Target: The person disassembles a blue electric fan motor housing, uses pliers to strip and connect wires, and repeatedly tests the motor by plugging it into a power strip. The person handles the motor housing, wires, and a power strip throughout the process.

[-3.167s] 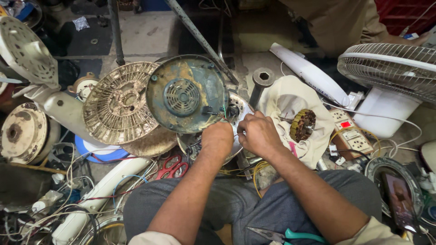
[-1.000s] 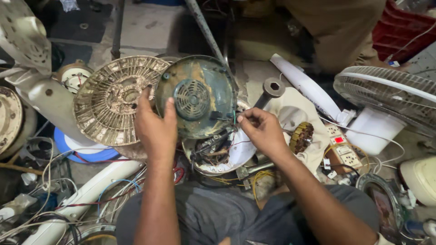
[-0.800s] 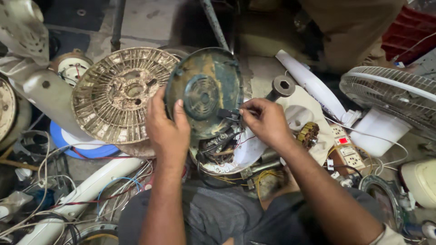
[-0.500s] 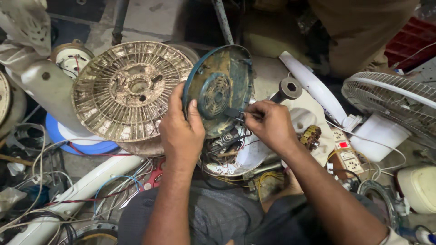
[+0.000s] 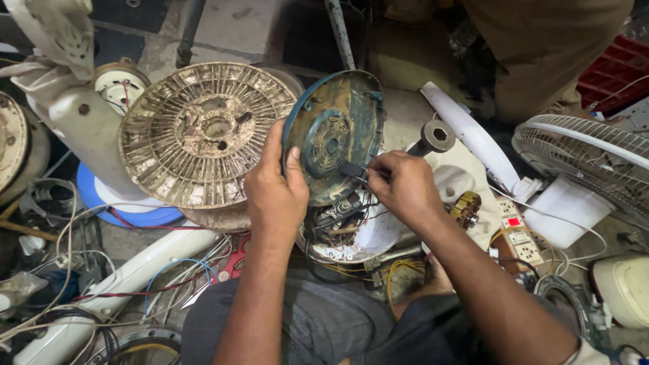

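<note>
The left hand has tipped the round blue-green motor cover up on edge above the white fan housing, fingers clamped on its rim; the right hand now pinches a small black part against its inner face; beside it lies a grimy ribbed disc.

Support: bare concrete floor, dusty.
Landmark: round ribbed fan grille, lying flat on it.
Left of grille: white fan stand, blue disc.
Below grille: tangled wires.
Far right of grille: white caged fan, socket strip.
</note>
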